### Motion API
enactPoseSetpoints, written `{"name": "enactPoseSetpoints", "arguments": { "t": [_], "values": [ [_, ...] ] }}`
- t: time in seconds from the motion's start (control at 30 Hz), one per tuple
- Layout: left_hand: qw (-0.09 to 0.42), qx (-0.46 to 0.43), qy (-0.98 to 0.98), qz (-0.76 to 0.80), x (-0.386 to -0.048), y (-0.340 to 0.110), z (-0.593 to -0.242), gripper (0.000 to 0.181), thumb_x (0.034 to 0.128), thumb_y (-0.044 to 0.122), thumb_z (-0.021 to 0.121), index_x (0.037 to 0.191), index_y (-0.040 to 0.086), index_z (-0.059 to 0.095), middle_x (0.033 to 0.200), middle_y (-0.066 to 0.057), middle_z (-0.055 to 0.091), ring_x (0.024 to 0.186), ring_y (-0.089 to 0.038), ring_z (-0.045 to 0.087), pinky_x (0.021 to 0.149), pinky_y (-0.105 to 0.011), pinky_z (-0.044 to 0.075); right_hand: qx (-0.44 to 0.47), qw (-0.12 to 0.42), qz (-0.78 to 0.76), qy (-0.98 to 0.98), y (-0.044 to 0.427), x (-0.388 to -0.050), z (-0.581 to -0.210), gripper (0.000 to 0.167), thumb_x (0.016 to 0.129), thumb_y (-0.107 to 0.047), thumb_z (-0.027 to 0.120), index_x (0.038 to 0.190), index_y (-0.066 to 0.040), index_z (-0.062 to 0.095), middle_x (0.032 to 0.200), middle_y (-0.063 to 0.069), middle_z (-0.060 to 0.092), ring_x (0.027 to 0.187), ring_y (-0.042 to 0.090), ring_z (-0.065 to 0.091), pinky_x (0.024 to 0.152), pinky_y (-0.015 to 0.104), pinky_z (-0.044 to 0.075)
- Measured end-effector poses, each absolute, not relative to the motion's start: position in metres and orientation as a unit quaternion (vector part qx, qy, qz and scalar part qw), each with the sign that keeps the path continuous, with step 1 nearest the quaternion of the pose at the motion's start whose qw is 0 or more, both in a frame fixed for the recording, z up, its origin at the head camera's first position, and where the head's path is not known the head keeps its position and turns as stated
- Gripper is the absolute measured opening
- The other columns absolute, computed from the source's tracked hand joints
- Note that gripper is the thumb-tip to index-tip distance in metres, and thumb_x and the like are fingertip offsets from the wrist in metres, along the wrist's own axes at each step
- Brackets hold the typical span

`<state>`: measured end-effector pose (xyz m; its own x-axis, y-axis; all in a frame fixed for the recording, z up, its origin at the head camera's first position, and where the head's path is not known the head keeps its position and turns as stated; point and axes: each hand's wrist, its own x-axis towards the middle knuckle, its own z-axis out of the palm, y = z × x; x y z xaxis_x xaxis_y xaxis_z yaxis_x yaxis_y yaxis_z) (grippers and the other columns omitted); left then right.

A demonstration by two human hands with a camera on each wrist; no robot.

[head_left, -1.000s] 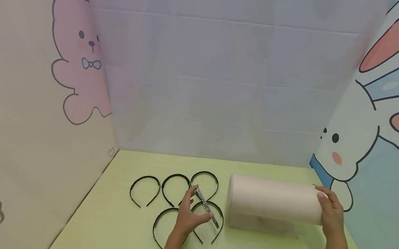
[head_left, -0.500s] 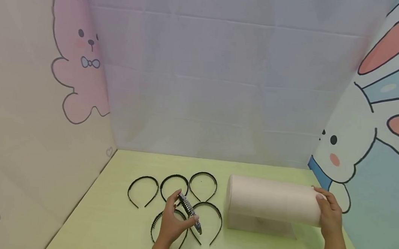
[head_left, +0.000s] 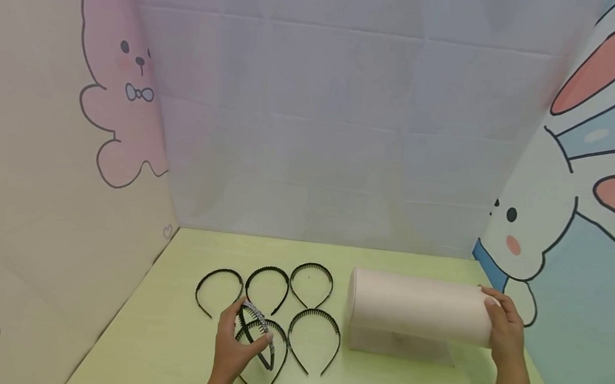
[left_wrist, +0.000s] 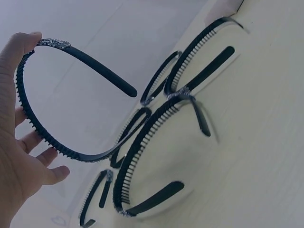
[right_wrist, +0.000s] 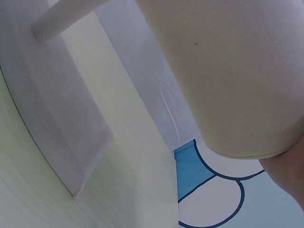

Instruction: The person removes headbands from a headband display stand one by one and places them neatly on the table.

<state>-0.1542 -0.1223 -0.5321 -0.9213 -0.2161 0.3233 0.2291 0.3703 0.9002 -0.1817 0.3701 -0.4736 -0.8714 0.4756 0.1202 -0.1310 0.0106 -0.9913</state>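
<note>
My left hand (head_left: 230, 344) holds a black toothed headband (head_left: 257, 316) with a glittery silver strip, raised over the table. In the left wrist view, the thumb and fingers of this hand (left_wrist: 21, 161) grip the band on its toothed curve, and one bare black end (left_wrist: 102, 71) points away. Around the right end of a pale pink cylinder display stand (head_left: 421, 305), my right hand (head_left: 508, 336) wraps its fingers and thumb. Below the held headband lies another black headband (head_left: 281, 333), partly covered by it. The right wrist view shows the cylinder (right_wrist: 228, 85) above its flat base (right_wrist: 71, 128).
Several more black headbands lie in two rows: back left (head_left: 220, 270), back middle (head_left: 268, 268), back right (head_left: 312, 265) and front right (head_left: 314, 312). They stand left of the cylinder on a light green table (head_left: 138, 334). Printed rabbit walls (head_left: 540, 227) enclose the sides.
My left hand has moved left with the headband, from near the front right headband to above the front left one, and turned it so its loop shows. My right hand stays on the cylinder.
</note>
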Motion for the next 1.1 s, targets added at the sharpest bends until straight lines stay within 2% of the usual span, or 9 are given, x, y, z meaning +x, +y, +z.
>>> {"name": "enactPoseSetpoints", "arguments": {
  "t": [0.2,0.4,0.6,0.73,0.9,1.1],
  "values": [
    [0.188,0.038,-0.825,-0.532,-0.153,-0.148,-0.534,0.089,0.0631,0.025,0.087,0.139,0.013,0.042,0.133,-0.015,0.035,0.126,-0.034,0.031,0.096,-0.062,0.026,-0.121,0.219,0.692,-0.677,0.368,-0.182,-0.475,0.029,0.096,-0.020,0.052,0.123,-0.015,0.060,0.107,-0.022,0.057,0.097,0.007,0.045,0.063,0.014,0.039],
    [0.161,0.087,-0.858,-0.479,-0.147,-0.161,-0.536,0.090,0.0636,0.037,0.085,0.139,0.012,0.042,0.130,-0.021,0.033,0.120,-0.041,0.028,0.088,-0.065,0.030,-0.121,0.216,0.687,-0.683,0.368,-0.183,-0.476,0.029,0.096,-0.020,0.052,0.123,-0.015,0.059,0.107,-0.023,0.057,0.097,0.007,0.045,0.064,0.015,0.039],
    [0.199,0.099,-0.886,-0.407,-0.151,-0.166,-0.543,0.092,0.0600,0.038,0.087,0.135,0.007,0.044,0.129,-0.022,0.041,0.112,-0.044,0.031,0.083,-0.063,0.028,-0.123,0.225,0.684,-0.683,0.370,-0.183,-0.474,0.028,0.096,-0.019,0.051,0.123,-0.015,0.060,0.108,-0.023,0.057,0.097,0.008,0.044,0.064,0.016,0.038],
    [0.218,0.125,-0.889,-0.383,-0.152,-0.172,-0.547,0.090,0.0568,0.037,0.088,0.130,0.003,0.047,0.127,-0.023,0.044,0.114,-0.044,0.031,0.085,-0.062,0.026,-0.116,0.221,0.693,-0.676,0.369,-0.183,-0.473,0.029,0.096,-0.018,0.051,0.123,-0.014,0.059,0.108,-0.021,0.057,0.098,0.008,0.044,0.064,0.016,0.039],
    [0.201,0.169,-0.889,-0.374,-0.150,-0.181,-0.549,0.092,0.0551,0.041,0.088,0.128,0.004,0.047,0.124,-0.026,0.038,0.118,-0.045,0.025,0.087,-0.058,0.028,-0.130,0.220,0.692,-0.675,0.368,-0.183,-0.474,0.028,0.096,-0.019,0.052,0.123,-0.015,0.060,0.107,-0.023,0.057,0.098,0.008,0.044,0.065,0.016,0.038],
    [0.168,0.212,-0.889,-0.369,-0.146,-0.190,-0.554,0.096,0.0558,0.048,0.085,0.130,0.004,0.044,0.118,-0.031,0.032,0.115,-0.048,0.021,0.085,-0.057,0.025,-0.124,0.222,0.692,-0.675,0.369,-0.182,-0.474,0.028,0.096,-0.018,0.051,0.122,-0.015,0.060,0.107,-0.022,0.057,0.098,0.008,0.043,0.065,0.016,0.037]
  ]
}}
